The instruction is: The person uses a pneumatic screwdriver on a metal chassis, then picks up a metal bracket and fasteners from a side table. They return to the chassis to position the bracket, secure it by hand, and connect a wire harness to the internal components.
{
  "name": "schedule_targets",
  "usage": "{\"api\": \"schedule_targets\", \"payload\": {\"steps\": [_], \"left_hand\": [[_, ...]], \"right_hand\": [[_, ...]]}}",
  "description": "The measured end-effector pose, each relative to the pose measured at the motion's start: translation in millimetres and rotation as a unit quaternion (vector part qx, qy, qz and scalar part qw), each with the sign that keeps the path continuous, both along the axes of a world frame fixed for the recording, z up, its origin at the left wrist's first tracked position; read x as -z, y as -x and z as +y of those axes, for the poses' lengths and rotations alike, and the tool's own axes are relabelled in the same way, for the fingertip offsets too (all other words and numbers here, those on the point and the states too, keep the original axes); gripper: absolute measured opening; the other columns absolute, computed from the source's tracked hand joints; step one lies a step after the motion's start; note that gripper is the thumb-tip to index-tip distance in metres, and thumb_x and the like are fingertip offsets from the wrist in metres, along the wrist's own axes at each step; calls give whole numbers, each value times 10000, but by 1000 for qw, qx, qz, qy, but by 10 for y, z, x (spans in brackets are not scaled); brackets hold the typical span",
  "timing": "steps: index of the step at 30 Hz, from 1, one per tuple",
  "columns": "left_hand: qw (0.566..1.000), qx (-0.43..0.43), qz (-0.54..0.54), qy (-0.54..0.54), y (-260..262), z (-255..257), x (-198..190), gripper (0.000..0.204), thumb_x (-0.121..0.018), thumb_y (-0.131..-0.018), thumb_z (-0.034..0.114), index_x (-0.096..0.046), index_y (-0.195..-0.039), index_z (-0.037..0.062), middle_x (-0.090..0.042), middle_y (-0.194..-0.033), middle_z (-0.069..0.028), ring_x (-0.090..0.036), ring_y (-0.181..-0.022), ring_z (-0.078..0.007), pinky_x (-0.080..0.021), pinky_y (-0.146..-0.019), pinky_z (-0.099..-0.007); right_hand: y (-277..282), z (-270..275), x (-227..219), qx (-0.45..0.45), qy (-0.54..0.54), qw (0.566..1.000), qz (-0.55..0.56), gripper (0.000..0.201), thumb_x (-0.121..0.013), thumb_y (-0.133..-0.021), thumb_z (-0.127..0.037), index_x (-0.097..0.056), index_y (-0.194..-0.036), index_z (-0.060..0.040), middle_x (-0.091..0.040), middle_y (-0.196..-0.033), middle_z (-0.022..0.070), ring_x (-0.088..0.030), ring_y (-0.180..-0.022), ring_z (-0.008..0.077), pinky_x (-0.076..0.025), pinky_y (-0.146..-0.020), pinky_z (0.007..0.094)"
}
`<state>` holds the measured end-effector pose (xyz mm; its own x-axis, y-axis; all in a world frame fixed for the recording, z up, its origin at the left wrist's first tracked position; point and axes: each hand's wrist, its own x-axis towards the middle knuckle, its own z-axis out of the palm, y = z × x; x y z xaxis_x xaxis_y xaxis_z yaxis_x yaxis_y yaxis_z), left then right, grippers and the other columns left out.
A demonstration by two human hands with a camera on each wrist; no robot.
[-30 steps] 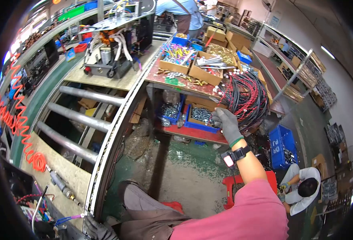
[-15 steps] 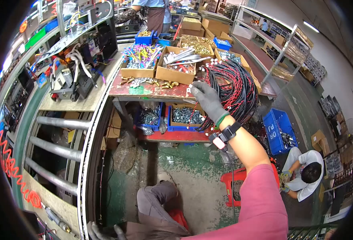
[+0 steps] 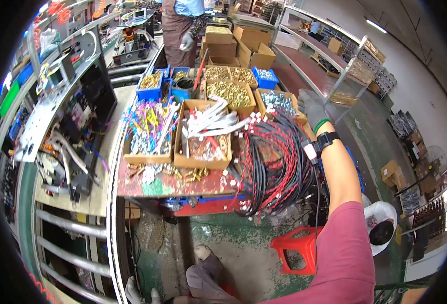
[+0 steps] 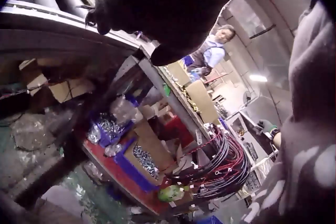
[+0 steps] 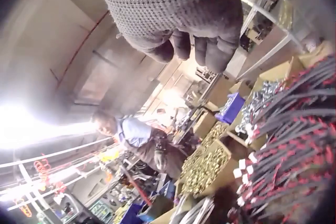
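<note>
My gloved right hand [image 3: 312, 109] is raised over the far right corner of the parts table. In the right wrist view its fingers [image 5: 218, 56] bend loosely, with nothing visible in them. Just beside it is a carton of silvery screws [image 3: 279, 101]. Below and to its left lies a big bundle of black and red cables [image 3: 279, 162] with white connectors. At the bottom of the head view my gloved left hand [image 3: 142, 294] hangs low beside the conveyor rail [image 3: 113, 243]. Its fingers and thumb stand apart in the left wrist view, nothing between them.
On the red table [image 3: 132, 185] stand cartons of brass fittings [image 3: 231, 96], white strips [image 3: 210, 121] and coloured wire pieces [image 3: 152, 126]. Steel rollers [image 3: 71, 253] run at the left. A red stool [image 3: 297, 248] stands below. One person [image 3: 183, 30] stands behind; another [image 3: 382, 230] crouches right.
My right hand has moved from the table's front edge, past the cable bundle, to the far right corner. The view has swung toward the table. My left hand stays low by the rail.
</note>
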<state>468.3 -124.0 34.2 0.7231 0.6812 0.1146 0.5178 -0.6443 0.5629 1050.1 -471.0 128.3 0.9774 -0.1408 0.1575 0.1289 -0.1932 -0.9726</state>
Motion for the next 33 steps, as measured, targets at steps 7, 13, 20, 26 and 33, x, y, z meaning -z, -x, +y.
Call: {"api": "schedule_targets", "payload": {"steps": [7,13,20,26,33], "left_hand": [[986,-6,111,126,-612,164,156,558,-734,-815,125,-512,-1317,25,-523,-1281,-180,-523,-1187,-308,-429,-1013,-357],[967,-43,230,96,-353,366,384,465,-718,-822,132,-559,-1238,-3,-584,-1175,-190,-590,-1055,-300,-492,-900,-360],[956,-144,227,114,-456,134,188,448,-693,-726,152,-605,-1141,9,-608,-1039,-163,-625,-960,-322,-511,-856,-390],[948,-65,287,121,-908,69,-118,429,-692,-743,280,-632,-1105,58,-630,-1006,-158,-629,-922,-342,-518,-793,-423],[986,66,112,107,-2007,485,-517,405,-690,-824,237,-588,-1177,65,-599,-973,-131,-613,-895,-278,-499,-758,-354]], "right_hand": [[-1225,-96,551,-10,281,958,58,555,-713,-798,-324,-591,-1259,-40,-634,-1209,188,-603,-1123,281,-438,-984,362],[-1716,122,699,-30,498,849,174,805,-761,-678,-407,-507,-1326,-2,-553,-1314,237,-542,-1225,335,-415,-1032,394],[-2014,123,914,-58,527,803,271,1060,-730,-659,-526,-295,-1462,12,-417,-1430,278,-424,-1333,369,-364,-1086,393],[-2446,-350,1310,-162,444,847,244,912,-704,-748,-362,-292,-1460,33,-428,-1432,254,-436,-1322,352,-354,-1081,385],[-2207,-126,1087,-149,466,846,210,696,-693,-717,-190,-472,-1339,29,-546,-1320,202,-552,-1175,288,-431,-989,359]]}}
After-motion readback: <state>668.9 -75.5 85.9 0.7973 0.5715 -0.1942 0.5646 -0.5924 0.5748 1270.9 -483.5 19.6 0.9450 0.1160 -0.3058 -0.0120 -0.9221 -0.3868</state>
